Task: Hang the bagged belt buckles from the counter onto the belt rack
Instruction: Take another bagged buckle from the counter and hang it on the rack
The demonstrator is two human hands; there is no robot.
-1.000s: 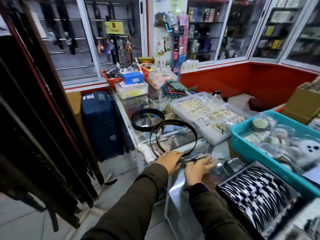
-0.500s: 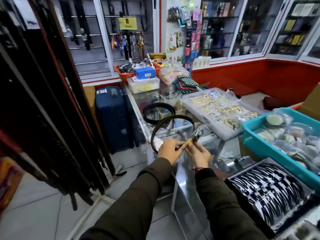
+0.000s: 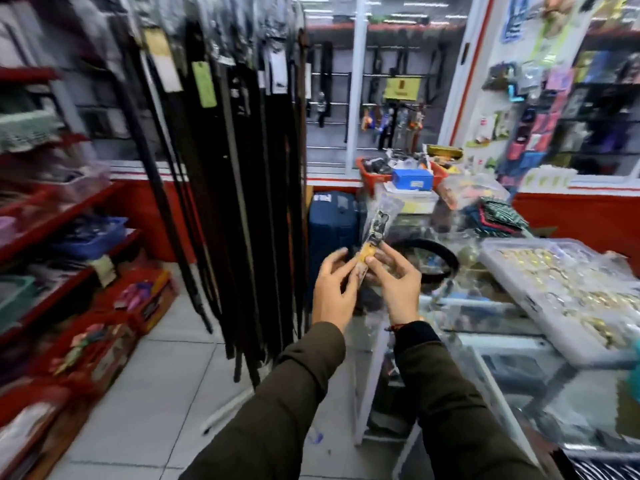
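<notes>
A bagged belt buckle (image 3: 375, 230), a narrow clear packet with a dark buckle and a gold end, stands upright in the air between both hands. My left hand (image 3: 334, 289) pinches its lower left edge. My right hand (image 3: 394, 282) grips the lower right with thumb and fingers. The belt rack (image 3: 242, 174), hung with several long dark belts and paper tags, stands just left of my hands. The glass counter (image 3: 485, 306) lies to the right, below the packet.
A black coiled belt (image 3: 440, 258) and a clear tray of gold buckles (image 3: 568, 296) lie on the counter. A blue suitcase (image 3: 332, 230) stands behind the rack. Red shelves with goods (image 3: 62, 258) line the left. Tiled floor (image 3: 166, 375) lies below.
Both hands lifted the bagged buckle off the counter and raised it upright. The view swung left, bringing the belt rack to the middle.
</notes>
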